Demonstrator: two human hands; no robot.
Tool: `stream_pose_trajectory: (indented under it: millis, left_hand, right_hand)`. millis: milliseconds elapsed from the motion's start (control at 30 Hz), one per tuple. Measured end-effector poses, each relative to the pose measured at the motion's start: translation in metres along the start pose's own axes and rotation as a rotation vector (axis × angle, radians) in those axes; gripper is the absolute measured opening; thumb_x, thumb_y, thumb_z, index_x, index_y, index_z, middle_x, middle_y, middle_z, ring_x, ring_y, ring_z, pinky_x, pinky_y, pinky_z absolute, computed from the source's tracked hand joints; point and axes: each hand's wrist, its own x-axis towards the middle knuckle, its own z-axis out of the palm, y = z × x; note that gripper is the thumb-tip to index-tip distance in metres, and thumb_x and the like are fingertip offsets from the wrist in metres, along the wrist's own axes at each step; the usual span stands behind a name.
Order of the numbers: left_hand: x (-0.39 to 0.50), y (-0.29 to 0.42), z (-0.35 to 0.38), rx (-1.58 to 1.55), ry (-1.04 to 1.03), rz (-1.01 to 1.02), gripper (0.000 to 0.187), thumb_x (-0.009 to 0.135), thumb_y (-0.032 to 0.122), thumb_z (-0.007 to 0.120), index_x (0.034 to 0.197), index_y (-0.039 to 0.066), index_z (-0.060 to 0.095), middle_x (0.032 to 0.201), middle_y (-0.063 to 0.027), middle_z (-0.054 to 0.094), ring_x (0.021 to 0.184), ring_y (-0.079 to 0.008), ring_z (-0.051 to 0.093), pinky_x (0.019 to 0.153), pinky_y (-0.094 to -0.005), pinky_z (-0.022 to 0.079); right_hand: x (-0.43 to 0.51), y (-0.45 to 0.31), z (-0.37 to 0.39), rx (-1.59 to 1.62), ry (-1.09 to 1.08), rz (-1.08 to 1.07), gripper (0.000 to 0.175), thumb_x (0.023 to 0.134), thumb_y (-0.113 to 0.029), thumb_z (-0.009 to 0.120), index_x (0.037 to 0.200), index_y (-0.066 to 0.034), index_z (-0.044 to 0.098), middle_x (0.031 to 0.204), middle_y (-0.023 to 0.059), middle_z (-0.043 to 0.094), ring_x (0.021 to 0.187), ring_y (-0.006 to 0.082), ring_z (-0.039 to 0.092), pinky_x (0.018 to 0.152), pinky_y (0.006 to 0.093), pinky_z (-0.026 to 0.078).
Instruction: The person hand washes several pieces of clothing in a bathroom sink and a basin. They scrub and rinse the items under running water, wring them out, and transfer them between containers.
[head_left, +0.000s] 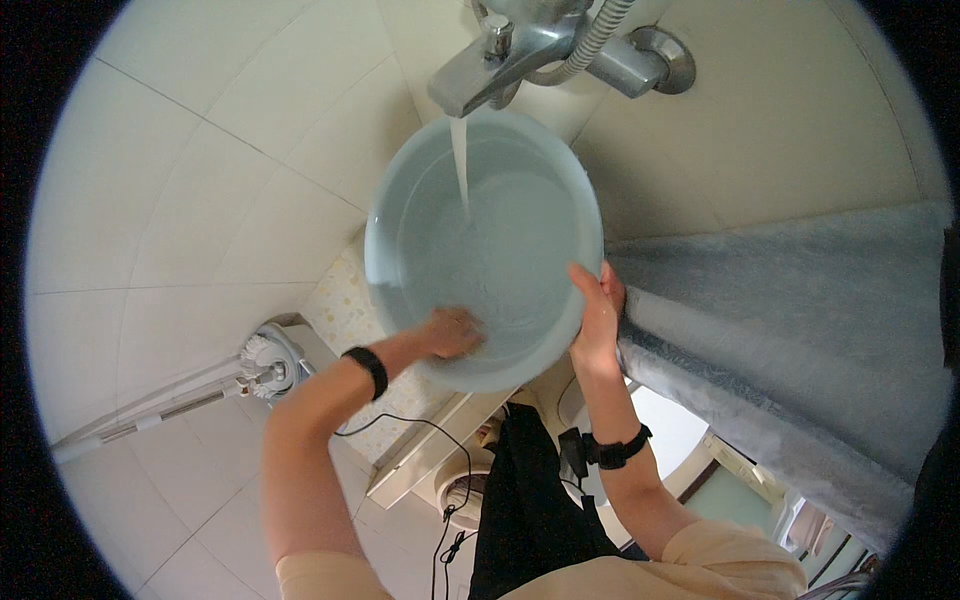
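Note:
A light blue plastic basin (517, 217) stands under a chrome faucet (480, 71), and water (460, 157) runs from the spout into it. At the basin's right side my right hand (598, 315) grips the rim, thumb inside and fingers outside. My left hand (455, 332) is blurred over the lower left inside of the basin; its fingers are not clear, and whether it holds anything cannot be told. Black bands circle both wrists, the right one with a small dark device on it.
A grey-blue cloth curtain (787, 300) hangs close on the right. A spin mop (266, 367) leans at the left by the tiled wall. Below the basin are a speckled ledge (345, 300), a black cable (457, 442) and a round white container (457, 495).

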Motion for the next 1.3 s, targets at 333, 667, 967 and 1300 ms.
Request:
stream_pose_trajectory:
  millis: [333, 667, 967, 1300]
  left_hand:
    - [0.098, 0.101, -0.123, -0.531, 1.067, 0.364, 0.066, 0.089, 0.039, 0.045, 0.135, -0.003, 0.025, 0.140, -0.0227, 0.025, 0.129, -0.0345, 0.023, 0.107, -0.0429, 0.019]
    - [-0.162, 0.136, -0.136, -0.050, 0.465, 0.061, 0.052, 0.083, 0.017, 0.055, 0.130, 0.002, 0.039, 0.130, -0.0219, 0.043, 0.113, -0.0336, 0.049, 0.097, -0.0370, 0.038]
    - [-0.192, 0.211, -0.275, 0.244, 1.458, 0.581, 0.059, 0.081, 0.007, 0.056, 0.135, 0.003, 0.033, 0.137, -0.0193, 0.035, 0.122, -0.0371, 0.038, 0.102, -0.0413, 0.031]
    - [-0.263, 0.140, -0.130, -0.145, 1.432, 0.217, 0.059, 0.079, 0.008, 0.061, 0.132, 0.000, 0.037, 0.136, -0.0226, 0.035, 0.123, -0.0366, 0.038, 0.101, -0.0386, 0.033]
  right_hand:
    - [-0.001, -0.002, 0.005, 0.086, 0.005, 0.084, 0.019, 0.078, -0.011, 0.058, 0.096, -0.0040, 0.055, 0.089, 0.0020, 0.056, 0.083, 0.0130, 0.050, 0.078, 0.0291, 0.040]
    - [-0.006, -0.026, 0.016, 0.200, 0.171, 0.157, 0.033, 0.077, -0.019, 0.059, 0.106, -0.0048, 0.054, 0.101, 0.0069, 0.055, 0.093, 0.0204, 0.050, 0.084, 0.0329, 0.040]
    - [-0.008, -0.016, -0.001, 0.180, 0.084, 0.211, 0.047, 0.076, -0.020, 0.059, 0.119, -0.0071, 0.045, 0.116, 0.0093, 0.048, 0.106, 0.0235, 0.045, 0.089, 0.0379, 0.037]
    - [0.012, 0.045, -0.021, 0.019, -0.138, 0.171, 0.021, 0.077, -0.006, 0.058, 0.097, -0.0020, 0.056, 0.092, 0.0053, 0.058, 0.083, 0.0171, 0.054, 0.076, 0.0303, 0.044]
